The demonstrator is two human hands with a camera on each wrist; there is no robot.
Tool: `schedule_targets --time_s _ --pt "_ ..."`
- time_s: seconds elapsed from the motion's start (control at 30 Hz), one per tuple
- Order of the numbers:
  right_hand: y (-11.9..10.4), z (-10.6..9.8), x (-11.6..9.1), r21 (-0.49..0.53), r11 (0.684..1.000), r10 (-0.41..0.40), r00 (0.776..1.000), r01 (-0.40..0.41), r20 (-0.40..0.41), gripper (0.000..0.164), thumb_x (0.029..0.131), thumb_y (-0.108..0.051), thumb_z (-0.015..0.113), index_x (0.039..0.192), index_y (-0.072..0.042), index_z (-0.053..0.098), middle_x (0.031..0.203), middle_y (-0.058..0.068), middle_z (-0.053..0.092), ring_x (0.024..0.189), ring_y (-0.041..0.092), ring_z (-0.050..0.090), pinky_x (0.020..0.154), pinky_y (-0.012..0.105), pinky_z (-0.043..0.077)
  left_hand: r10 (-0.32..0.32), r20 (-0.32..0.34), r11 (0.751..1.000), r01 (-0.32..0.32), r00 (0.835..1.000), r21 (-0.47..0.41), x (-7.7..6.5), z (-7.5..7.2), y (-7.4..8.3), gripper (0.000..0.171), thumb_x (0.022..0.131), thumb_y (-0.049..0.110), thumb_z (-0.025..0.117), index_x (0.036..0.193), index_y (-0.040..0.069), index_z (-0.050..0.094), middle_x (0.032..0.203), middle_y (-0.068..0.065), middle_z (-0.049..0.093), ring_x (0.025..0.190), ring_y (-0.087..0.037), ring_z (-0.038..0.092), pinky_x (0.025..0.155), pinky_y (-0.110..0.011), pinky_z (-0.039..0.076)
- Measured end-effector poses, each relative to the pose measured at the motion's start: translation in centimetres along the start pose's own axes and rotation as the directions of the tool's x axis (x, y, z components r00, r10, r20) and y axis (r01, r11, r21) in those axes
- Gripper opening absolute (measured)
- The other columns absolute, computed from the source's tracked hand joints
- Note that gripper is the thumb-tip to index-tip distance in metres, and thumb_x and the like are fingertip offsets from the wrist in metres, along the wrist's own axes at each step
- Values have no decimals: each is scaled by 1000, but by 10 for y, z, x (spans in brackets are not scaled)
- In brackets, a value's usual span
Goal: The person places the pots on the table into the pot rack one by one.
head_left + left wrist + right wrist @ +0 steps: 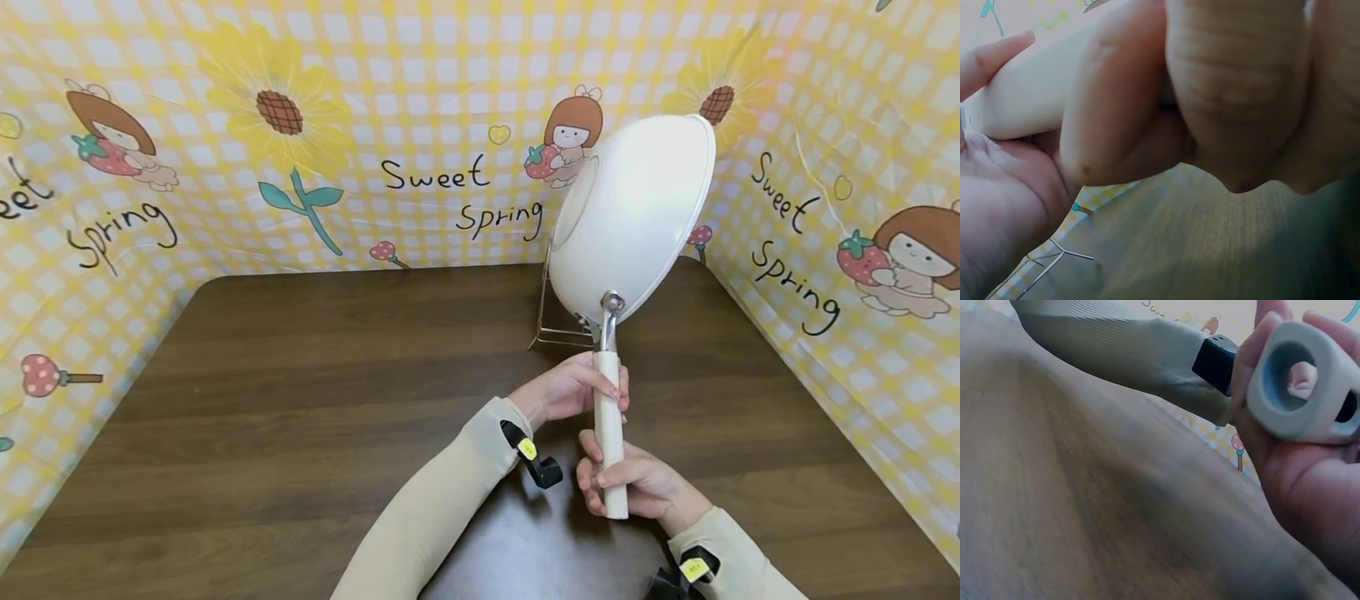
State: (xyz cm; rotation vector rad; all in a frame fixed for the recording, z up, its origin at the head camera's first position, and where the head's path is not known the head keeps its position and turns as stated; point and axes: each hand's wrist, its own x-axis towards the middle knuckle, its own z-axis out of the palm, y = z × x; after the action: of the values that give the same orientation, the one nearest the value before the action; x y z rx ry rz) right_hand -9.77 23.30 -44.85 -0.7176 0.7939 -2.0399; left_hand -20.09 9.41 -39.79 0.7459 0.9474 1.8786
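Note:
A white pan [630, 208] with deep curved sides is held up on edge, its rim to the right and its outer base to the left. My left hand [573, 387] grips the upper part of its cream handle [609, 417], just below the metal neck. Lower down, my right hand [637, 483] holds the handle near its end, thumb across the front. The left wrist view has curled left fingers [1235, 81] close up, hiding part of the handle [1035, 87]. In the right wrist view, the handle's hollow end [1335, 375] sits in my right hand [1316, 481].
Behind the pan, partly hidden by it, a thin metal wire rack [562, 337] stands on the dark wooden table [300, 400]. A yellow checked cloth [420, 100] with printed figures walls the table's back and sides.

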Motion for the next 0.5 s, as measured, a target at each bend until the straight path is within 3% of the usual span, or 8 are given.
schedule_targets --time_s 0.5 --pt "-1 3 1 -85 994 61 991 -72 -121 26 89 8 48 97 -17 51 104 0 71 95 15 69 84 30 52 -18 41 1000 18 999 -1 -2 -9 -7 32 81 -19 38 81 7 58 75 -3 63 69 -15 64 71 -35 56"
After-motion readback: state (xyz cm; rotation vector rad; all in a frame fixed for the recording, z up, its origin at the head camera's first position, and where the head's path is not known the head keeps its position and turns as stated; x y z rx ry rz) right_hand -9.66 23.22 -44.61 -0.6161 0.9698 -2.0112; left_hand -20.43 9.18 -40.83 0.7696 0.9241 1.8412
